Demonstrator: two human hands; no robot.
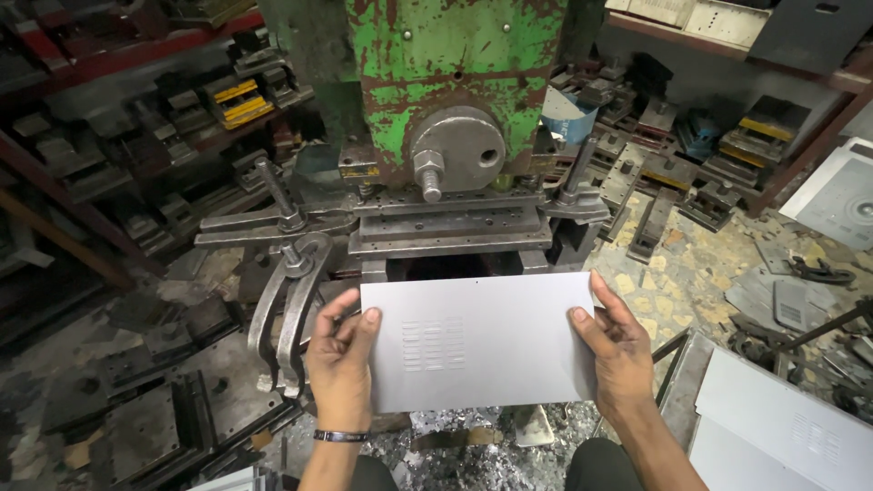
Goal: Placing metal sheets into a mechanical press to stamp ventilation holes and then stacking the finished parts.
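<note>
Head view looks down on a green, paint-chipped press filling twelve o'clock, its round steel hub and bolt over a stack of grey die plates. Dark racks of steel die blocks run from nine to eleven o'clock, more of them on shelves from one to two o'clock. A stack of pale grey sheets lies at four o'clock, the top one showing punched slots near its right end. At the centre, just below the die plates, is a flat grey metal sheet, level and wide side across, with a block of short punched slots in three columns left of its middle. Curved steel clamp arms hang at eight o'clock, just beside the sheet's left edge. The left hand, a dark band on its wrist, has its grip closed on the sheet's left edge, thumb on top beside the slots. The right hand grips the right edge likewise, thumb on top and fingers behind. Metal scrap litters the floor at six o'clock, between the person's knees.
</note>
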